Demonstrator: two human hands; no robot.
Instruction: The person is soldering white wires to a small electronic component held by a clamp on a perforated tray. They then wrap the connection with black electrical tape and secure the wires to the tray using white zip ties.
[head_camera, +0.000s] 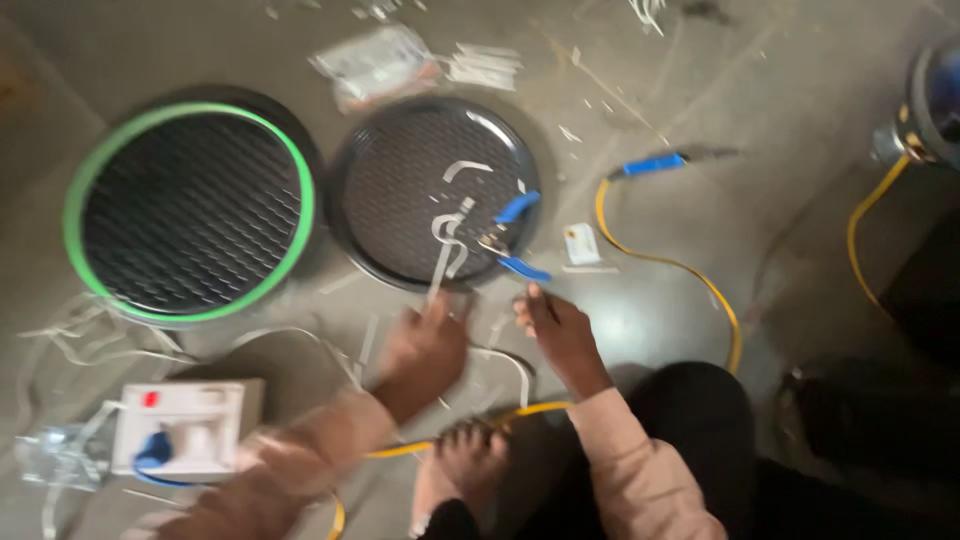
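Reaching over a grey floor, the person's left hand (425, 345) pinches a pale strip (441, 272) at lower centre of the frame, while the right hand (560, 335), just beside it, points fingers loosely together toward blue-handled pliers (512, 238). Those pliers lie on a round black mesh grille (400, 190) at upper centre. A green-rimmed grille (190, 212) sits at left, and a yellow cable (680, 268) curves at right.

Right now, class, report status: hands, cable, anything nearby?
Left hand on white strip. Right hand open beside blue-handled pliers. Yellow cable loops right of right hand.
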